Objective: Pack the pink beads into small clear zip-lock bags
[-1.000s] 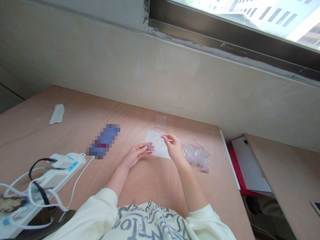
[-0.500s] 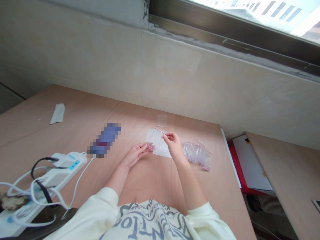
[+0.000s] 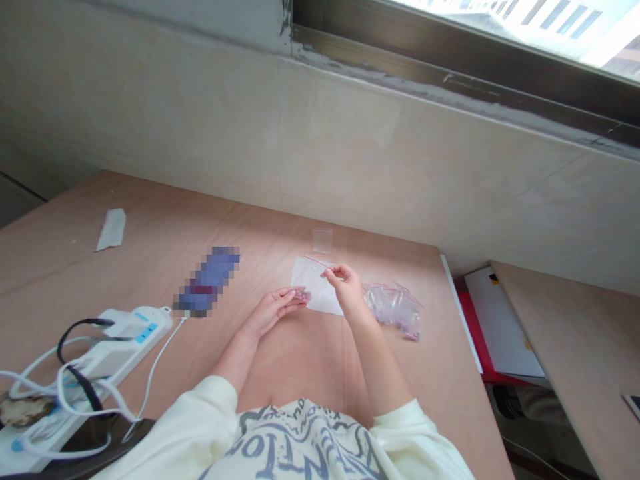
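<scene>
My left hand (image 3: 274,310) is closed, its thumb over the fingers, on a small cluster of pinkish beads (image 3: 303,295) at the fingertips. The single pieces are too small to tell apart. Fingers pinched, my right hand (image 3: 346,287) grips the corner of a clear zip bag (image 3: 316,261) by its thin red edge; the rest of that bag is hardly visible. Under both hands' fingertips lies a white sheet of paper (image 3: 325,297). Several clear zip bags (image 3: 393,310) with pinkish contents are heaped just right of my right wrist.
A flat clear zip bag (image 3: 323,241) lies beyond the paper. To the left are a blurred-out phone (image 3: 207,281) on a white cable, a power strip (image 3: 143,330) with tangled cords, and a torn paper piece (image 3: 111,229). The wall (image 3: 240,120) rises behind the table.
My right hand has shifted very slightly left with the bag's red edge. My left hand keeps its hold on the beads. The camera view has moved a little.
</scene>
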{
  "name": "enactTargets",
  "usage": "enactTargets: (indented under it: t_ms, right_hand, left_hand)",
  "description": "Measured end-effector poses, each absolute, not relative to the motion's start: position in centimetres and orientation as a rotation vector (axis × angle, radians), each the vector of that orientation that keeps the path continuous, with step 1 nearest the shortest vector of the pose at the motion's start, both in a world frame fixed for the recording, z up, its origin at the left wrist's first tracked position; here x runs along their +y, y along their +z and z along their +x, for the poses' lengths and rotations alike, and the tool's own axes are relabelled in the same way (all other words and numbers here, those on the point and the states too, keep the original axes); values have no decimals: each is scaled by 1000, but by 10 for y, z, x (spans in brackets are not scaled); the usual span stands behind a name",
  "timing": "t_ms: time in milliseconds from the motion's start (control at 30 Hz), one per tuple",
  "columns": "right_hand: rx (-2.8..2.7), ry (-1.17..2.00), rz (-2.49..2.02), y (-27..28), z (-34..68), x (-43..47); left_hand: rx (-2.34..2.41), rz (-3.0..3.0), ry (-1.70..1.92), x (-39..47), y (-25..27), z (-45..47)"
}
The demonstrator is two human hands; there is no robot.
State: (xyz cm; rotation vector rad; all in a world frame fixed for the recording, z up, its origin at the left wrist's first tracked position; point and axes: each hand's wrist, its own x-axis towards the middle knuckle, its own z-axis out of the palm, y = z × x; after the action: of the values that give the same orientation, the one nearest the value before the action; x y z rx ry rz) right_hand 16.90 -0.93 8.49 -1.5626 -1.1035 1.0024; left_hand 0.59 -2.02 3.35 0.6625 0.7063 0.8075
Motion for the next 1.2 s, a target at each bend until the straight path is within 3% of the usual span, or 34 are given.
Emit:
enactTargets:
  t_ms: [567, 833, 1200]
  right_hand:
    - [-1123, 952, -1579, 83, 168, -8]
    - [-901, 1241, -1477, 87, 168, -10]
    - [-924, 1219, -1458, 84, 163, -11]
  left_hand:
    - [706, 704, 749, -22, 32, 7]
    - [692, 696, 756, -23, 33, 3]
    - [704, 814, 719, -25, 40, 0]
